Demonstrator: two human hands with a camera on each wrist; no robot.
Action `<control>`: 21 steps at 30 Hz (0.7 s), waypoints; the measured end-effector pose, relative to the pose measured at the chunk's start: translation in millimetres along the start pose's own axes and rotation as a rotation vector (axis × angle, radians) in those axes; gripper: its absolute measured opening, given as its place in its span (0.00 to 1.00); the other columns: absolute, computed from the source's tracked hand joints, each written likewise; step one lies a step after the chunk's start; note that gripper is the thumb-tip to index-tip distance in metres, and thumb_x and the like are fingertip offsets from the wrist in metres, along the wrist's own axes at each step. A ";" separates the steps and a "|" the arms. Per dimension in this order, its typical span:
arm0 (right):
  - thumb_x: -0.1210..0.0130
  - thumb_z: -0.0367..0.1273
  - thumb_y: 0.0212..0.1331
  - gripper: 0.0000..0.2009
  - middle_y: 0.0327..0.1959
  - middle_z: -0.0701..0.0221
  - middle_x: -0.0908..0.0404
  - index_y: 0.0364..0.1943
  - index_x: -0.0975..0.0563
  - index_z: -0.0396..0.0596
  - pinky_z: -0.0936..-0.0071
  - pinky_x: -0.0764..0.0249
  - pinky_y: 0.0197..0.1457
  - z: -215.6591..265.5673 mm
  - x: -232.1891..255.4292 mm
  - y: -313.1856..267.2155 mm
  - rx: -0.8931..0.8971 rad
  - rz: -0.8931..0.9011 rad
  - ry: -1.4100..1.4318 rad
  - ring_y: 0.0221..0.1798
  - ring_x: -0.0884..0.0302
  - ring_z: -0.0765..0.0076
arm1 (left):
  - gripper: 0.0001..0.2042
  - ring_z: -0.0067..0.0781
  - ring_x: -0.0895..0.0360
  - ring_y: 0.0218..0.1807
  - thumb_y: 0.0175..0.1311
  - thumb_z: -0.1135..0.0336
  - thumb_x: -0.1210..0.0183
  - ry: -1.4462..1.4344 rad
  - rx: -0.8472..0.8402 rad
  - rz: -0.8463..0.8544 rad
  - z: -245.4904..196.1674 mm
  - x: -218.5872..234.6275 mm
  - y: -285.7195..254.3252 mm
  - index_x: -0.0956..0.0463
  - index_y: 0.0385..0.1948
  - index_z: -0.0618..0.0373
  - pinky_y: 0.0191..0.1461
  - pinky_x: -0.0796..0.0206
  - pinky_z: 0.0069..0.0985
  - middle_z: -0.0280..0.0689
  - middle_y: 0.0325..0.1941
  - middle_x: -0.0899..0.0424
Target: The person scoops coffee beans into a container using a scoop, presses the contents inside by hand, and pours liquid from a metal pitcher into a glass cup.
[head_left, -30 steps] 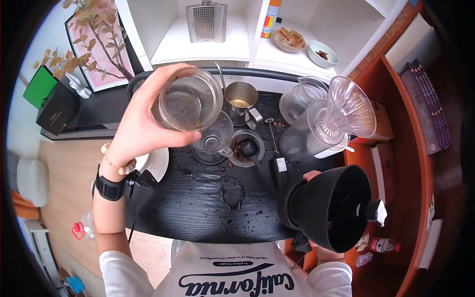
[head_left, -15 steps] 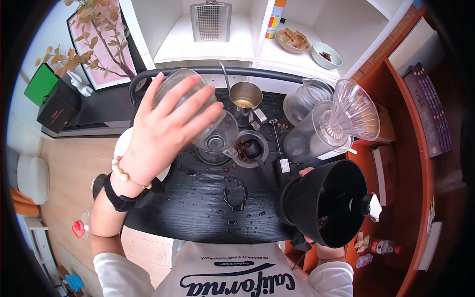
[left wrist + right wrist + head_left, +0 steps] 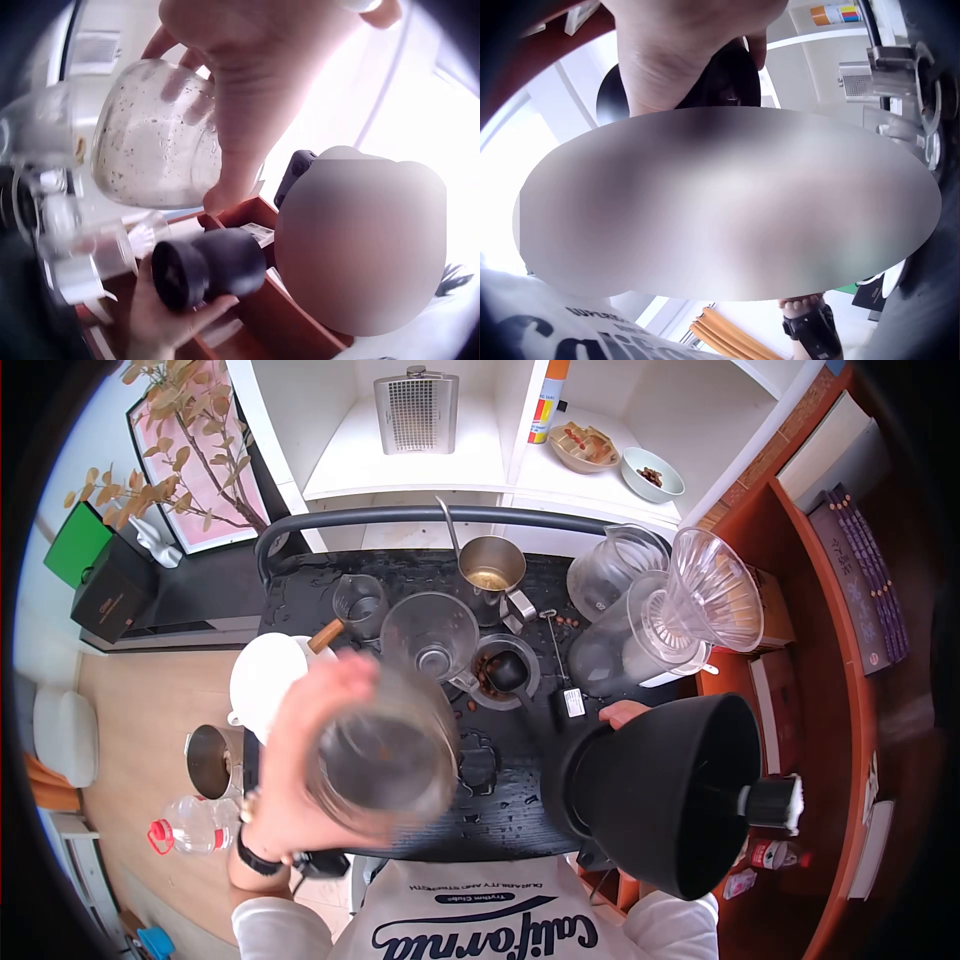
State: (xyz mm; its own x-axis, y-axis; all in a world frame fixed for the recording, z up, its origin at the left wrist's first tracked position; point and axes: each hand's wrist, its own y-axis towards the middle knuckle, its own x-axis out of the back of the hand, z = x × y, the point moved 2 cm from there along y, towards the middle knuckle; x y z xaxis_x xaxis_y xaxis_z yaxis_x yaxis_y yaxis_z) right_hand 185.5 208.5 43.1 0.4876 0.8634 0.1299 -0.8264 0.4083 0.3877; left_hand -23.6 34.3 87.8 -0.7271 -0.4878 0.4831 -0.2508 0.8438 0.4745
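Glass, clear and speckled inside with dark grains: that is the jar (image 3: pixel 385 760) the left hand (image 3: pixel 300 780) grips, fingers wrapped round its side, holding it in the air above the near edge of the black tray (image 3: pixel 520 800). From the head view the jar looks blurred, its mouth turned up toward the camera. The left wrist view shows the same jar (image 3: pixel 154 135) with the thumb and fingers (image 3: pixel 225 112) curled round it.

To the right, the right hand (image 3: pixel 625 715) holds a big black funnel-shaped hopper (image 3: pixel 670 790) tilted on its side, its wide mouth facing the camera; only a fingertip shows over its rim there. In the left wrist view that hand (image 3: pixel 169 322) curls under the hopper's narrow end (image 3: pixel 206 266).

Farther back on the tray stand a glass cup (image 3: pixel 430 632), a steel pitcher (image 3: pixel 492 568), a small dish with a dark scoop (image 3: pixel 500 665) and a clear dripper on a carafe (image 3: pixel 680 610). A white dish (image 3: pixel 262 672) sits at the tray's left edge.
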 end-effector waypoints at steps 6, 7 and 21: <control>0.27 0.35 0.33 0.55 0.61 0.54 0.44 0.64 0.58 0.40 0.64 0.43 0.65 -5.7 -13.8 -27.4 0.011 0.131 -0.076 0.63 0.40 0.59 | 0.38 0.44 0.35 0.59 0.31 0.59 0.28 -0.156 0.184 0.300 13.5 -56.8 -22.7 0.33 0.52 0.58 0.61 0.43 0.35 0.43 0.57 0.30; 0.27 0.35 0.33 0.56 0.62 0.54 0.45 0.64 0.59 0.40 0.64 0.43 0.65 14.9 -10.6 -59.4 0.016 0.152 -0.093 0.63 0.41 0.59 | 0.39 0.45 0.35 0.59 0.32 0.59 0.28 -0.160 0.178 0.297 19.0 -62.6 -24.4 0.34 0.53 0.58 0.61 0.43 0.36 0.44 0.57 0.30; 0.32 0.38 0.40 0.52 0.60 0.50 0.45 0.62 0.59 0.32 0.60 0.51 0.68 -49.8 -50.1 -11.7 0.082 0.298 -0.378 0.63 0.42 0.49 | 0.37 0.42 0.35 0.58 0.37 0.59 0.31 -0.225 0.146 0.236 87.0 -102.4 -58.0 0.36 0.54 0.60 0.63 0.46 0.32 0.45 0.55 0.31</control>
State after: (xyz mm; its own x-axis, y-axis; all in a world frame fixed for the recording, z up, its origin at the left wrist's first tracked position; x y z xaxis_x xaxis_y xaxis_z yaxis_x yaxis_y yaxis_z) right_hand 156.7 175.3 -13.3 0.3143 0.7645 0.5629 -0.9280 0.1224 0.3519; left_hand 9.8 54.8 -53.2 -0.8944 -0.2278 0.3849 -0.1361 0.9584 0.2510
